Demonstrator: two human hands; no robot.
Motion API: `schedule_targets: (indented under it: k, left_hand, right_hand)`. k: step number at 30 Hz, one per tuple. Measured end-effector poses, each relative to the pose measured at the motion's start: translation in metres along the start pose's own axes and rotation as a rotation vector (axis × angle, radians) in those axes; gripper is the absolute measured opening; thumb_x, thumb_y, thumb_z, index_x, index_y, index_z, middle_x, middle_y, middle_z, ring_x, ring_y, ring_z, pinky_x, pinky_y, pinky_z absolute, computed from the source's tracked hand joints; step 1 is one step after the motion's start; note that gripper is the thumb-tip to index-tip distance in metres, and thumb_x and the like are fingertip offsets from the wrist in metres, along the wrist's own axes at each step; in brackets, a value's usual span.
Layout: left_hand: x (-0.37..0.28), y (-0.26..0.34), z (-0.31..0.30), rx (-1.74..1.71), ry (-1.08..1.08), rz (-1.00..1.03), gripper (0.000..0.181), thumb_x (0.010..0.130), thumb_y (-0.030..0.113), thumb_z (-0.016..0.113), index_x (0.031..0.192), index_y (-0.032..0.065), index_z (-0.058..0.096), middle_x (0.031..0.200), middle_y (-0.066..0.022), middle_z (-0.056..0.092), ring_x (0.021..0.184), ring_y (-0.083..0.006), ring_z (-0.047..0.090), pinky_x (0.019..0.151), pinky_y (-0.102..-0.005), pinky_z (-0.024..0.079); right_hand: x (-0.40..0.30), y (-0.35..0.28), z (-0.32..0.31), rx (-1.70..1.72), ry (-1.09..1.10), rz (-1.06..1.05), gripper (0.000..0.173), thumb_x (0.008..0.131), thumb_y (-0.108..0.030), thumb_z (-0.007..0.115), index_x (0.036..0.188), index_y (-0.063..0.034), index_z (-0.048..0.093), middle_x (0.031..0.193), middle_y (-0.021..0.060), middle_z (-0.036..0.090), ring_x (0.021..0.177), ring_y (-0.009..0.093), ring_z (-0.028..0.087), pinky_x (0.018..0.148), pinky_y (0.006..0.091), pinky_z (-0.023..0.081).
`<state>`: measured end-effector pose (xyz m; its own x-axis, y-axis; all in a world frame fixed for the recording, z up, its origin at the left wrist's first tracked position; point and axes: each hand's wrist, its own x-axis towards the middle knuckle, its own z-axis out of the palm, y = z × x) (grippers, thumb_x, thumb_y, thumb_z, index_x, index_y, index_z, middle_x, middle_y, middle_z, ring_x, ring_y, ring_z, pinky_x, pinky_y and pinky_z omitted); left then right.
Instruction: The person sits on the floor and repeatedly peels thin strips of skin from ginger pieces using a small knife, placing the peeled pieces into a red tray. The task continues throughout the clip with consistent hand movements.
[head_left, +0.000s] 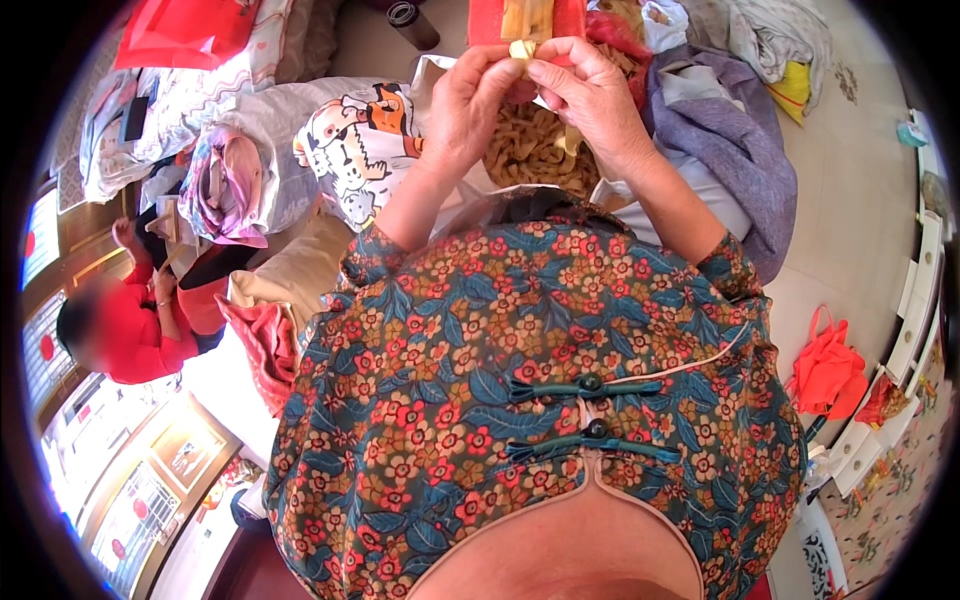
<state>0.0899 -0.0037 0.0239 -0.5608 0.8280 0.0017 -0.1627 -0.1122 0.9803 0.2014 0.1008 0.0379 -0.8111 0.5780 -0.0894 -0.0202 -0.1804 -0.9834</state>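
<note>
Both my hands meet at the top centre over an open white bag. My left hand pinches one side of a small folded yellow strip between thumb and fingers. From the other side, my right hand grips the same strip, and a pale yellow tail hangs below it. What the strip is made of, I cannot tell. Under my hands the bag holds a heap of tan, curled strips. Just beyond my fingertips a wooden board rests on a red surface.
A dark lidded cup stands beyond my left hand. Cartoon-print cloth lies left of the bag, a grey-purple cloth right of it. A person in red sits at far left. A red bag lies on the floor at right.
</note>
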Motion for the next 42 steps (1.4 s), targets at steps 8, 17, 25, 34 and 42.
schedule_targets:
  k: [8, 17, 25, 34, 42]
  left_hand:
    - [0.008, 0.004, -0.013, 0.22, 0.035, 0.088, 0.008, 0.089, 0.006, 0.058, 0.088, -0.0015, 0.06, 0.076, -0.0045, 0.065, 0.07, -0.008, 0.062, 0.063, -0.0209, 0.051]
    - [0.007, 0.016, -0.018, 0.869, 0.033, 0.46, 0.027, 0.076, 0.008, 0.068, 0.102, 0.0096, 0.061, 0.088, -0.0072, 0.065, 0.078, -0.0182, 0.063, 0.063, -0.0276, 0.05]
    - [-0.003, -0.001, -0.012, 1.045, -0.243, 0.432, 0.034, 0.077, 0.004, 0.058, 0.11, 0.0109, 0.054, 0.095, -0.0104, 0.06, 0.09, -0.0319, 0.059, 0.073, -0.0407, 0.049]
    - [0.039, -0.037, -0.062, 1.199, -0.25, 0.684, 0.026, 0.076, 0.009, 0.058, 0.1, 0.01, 0.052, 0.09, -0.0056, 0.061, 0.081, -0.0277, 0.061, 0.068, -0.0366, 0.05]
    - [0.062, -0.023, -0.028, 0.02, -0.144, -0.196, 0.013, 0.095, 0.016, 0.048, 0.105, 0.0091, 0.052, 0.073, 0.0022, 0.055, 0.056, -0.0028, 0.047, 0.049, -0.0204, 0.04]
  right_hand:
    - [0.005, -0.015, -0.028, 0.35, 0.072, 0.421, 0.037, 0.093, -0.043, 0.046, 0.089, -0.0067, 0.053, 0.056, -0.0072, 0.035, 0.044, 0.002, 0.025, 0.038, 0.018, 0.019]
    - [0.0, -0.011, -0.025, 0.161, 0.008, 0.335, 0.012, 0.087, -0.021, 0.059, 0.088, -0.0094, 0.054, 0.06, -0.0046, 0.047, 0.046, 0.002, 0.034, 0.04, 0.0165, 0.024]
    - [-0.012, 0.007, -0.005, -0.141, -0.09, 0.411, 0.023, 0.09, -0.027, 0.056, 0.086, -0.0041, 0.056, 0.061, -0.0034, 0.048, 0.049, 0.004, 0.04, 0.043, 0.0187, 0.031]
    - [-0.011, -0.008, 0.019, -0.381, -0.17, 0.142, 0.021, 0.09, -0.02, 0.053, 0.084, -0.0008, 0.06, 0.059, -0.0059, 0.043, 0.052, 0.003, 0.037, 0.046, 0.021, 0.03]
    - [0.029, -0.015, -0.024, -0.481, 0.075, 0.07, 0.027, 0.089, -0.025, 0.057, 0.081, -0.0004, 0.063, 0.057, -0.0005, 0.054, 0.05, 0.009, 0.05, 0.048, 0.0247, 0.04]
